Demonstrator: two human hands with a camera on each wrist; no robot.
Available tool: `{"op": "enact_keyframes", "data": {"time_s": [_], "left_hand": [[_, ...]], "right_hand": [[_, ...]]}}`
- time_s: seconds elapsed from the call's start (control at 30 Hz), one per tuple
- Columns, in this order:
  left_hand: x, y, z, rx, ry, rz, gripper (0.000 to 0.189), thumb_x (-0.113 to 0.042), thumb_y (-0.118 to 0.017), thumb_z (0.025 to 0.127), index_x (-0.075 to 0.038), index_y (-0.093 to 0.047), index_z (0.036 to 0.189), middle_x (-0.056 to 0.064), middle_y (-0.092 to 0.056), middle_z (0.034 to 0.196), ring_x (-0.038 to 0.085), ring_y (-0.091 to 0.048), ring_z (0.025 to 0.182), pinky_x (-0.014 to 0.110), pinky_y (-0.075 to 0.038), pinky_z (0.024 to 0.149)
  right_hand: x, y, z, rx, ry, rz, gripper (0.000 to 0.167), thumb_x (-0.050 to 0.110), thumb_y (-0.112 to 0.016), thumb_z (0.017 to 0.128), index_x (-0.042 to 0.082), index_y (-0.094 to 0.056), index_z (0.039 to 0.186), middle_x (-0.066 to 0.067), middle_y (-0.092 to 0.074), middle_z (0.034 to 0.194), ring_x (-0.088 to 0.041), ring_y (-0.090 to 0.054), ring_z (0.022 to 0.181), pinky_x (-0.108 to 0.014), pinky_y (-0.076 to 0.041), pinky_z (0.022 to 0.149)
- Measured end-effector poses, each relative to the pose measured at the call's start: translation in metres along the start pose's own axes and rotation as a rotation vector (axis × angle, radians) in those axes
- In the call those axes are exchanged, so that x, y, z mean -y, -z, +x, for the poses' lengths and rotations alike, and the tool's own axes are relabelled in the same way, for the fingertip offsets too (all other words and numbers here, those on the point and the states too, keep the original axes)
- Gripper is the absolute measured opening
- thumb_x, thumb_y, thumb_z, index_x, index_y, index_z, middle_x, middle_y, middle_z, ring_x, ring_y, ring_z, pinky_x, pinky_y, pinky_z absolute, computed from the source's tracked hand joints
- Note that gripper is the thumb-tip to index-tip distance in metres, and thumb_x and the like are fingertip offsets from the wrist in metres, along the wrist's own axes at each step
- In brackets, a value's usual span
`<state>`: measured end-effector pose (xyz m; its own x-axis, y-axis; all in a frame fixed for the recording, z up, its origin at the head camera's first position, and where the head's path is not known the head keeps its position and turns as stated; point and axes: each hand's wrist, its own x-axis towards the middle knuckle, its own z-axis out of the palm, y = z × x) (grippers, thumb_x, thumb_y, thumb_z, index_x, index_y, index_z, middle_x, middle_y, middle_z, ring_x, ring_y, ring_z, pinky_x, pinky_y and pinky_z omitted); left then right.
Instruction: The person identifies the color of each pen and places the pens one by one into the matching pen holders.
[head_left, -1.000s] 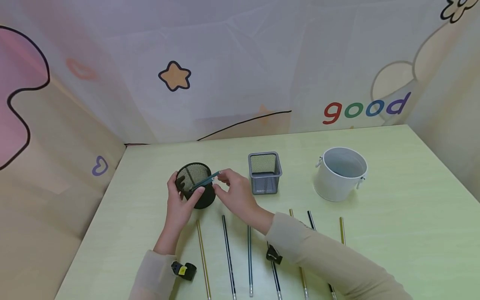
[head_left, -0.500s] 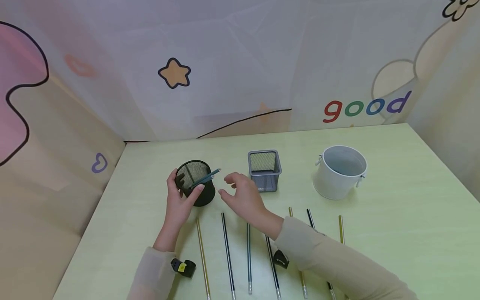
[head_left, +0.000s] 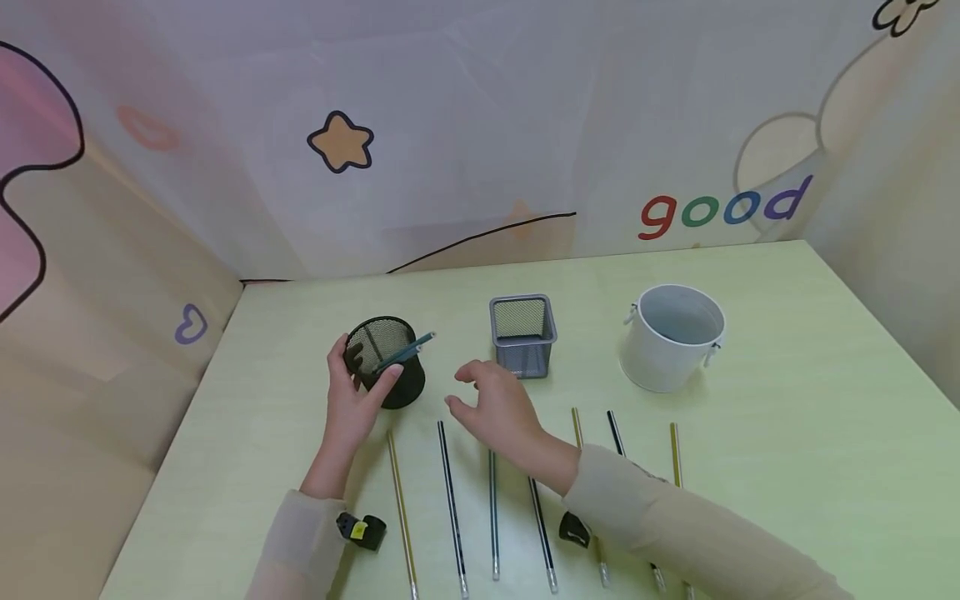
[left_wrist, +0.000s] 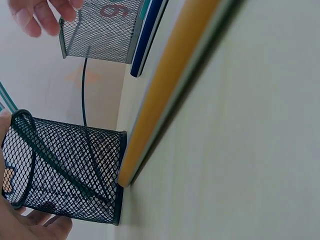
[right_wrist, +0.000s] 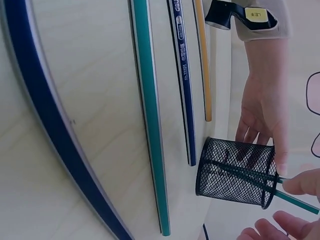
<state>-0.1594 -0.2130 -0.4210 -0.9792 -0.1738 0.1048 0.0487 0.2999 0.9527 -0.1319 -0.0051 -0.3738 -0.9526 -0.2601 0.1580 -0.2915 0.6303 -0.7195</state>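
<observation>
My left hand (head_left: pixel 354 421) grips a round black mesh pen cup (head_left: pixel 407 387) on the left part of the table, thumb on the near side and fingers round the far side. Two green pencils (head_left: pixel 408 353) lean inside it, their ends sticking out over the rim to the right. In the right wrist view the same pen cup (right_wrist: pixel 235 172) shows the pencils through its mesh. My right hand (head_left: pixel 506 412) hovers to the right of the cup, fingers loosely bent and holding nothing, thumb and forefinger apart.
Several pencils lie in a row nearer me, among them a yellow pencil (head_left: pixel 401 508), a dark blue pencil (head_left: pixel 452 508) and a green pencil (head_left: pixel 493 517). Behind my right hand stands a square grey mesh holder (head_left: pixel 523 354). A white bucket (head_left: pixel 660 358) is farther right.
My right hand has let go of a green pencil at the cup's rim and drawn back to the right. The left hand keeps its grip on the pen cup.
</observation>
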Motion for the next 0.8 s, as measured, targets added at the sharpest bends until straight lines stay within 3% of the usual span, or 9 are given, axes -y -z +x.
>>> {"op": "enact_keyframes", "data": {"time_s": [0.5,0.8], "left_hand": [[0.0,0.0,0.001,0.018,0.017,0.015,0.088,-0.026,-0.069,0.087,-0.007,-0.009,0.149,0.019,-0.021,0.152,0.03,-0.023,0.142,0.048,-0.02,0.117],[-0.001,0.0,-0.001,0.013,0.003,-0.001,0.088,-0.024,-0.068,0.088,-0.006,-0.008,0.149,0.02,-0.023,0.151,0.03,-0.024,0.141,0.048,-0.02,0.117]], "right_hand": [[-0.012,-0.003,-0.016,0.027,-0.041,0.033,0.027,0.013,-0.07,0.084,-0.004,-0.063,0.103,-0.017,-0.065,0.103,-0.03,-0.062,0.09,-0.041,-0.052,0.078],[-0.018,-0.006,-0.022,0.027,-0.037,-0.005,0.025,0.011,-0.07,0.083,-0.004,-0.063,0.101,-0.014,-0.065,0.089,-0.022,-0.06,0.077,-0.031,-0.05,0.067]]}}
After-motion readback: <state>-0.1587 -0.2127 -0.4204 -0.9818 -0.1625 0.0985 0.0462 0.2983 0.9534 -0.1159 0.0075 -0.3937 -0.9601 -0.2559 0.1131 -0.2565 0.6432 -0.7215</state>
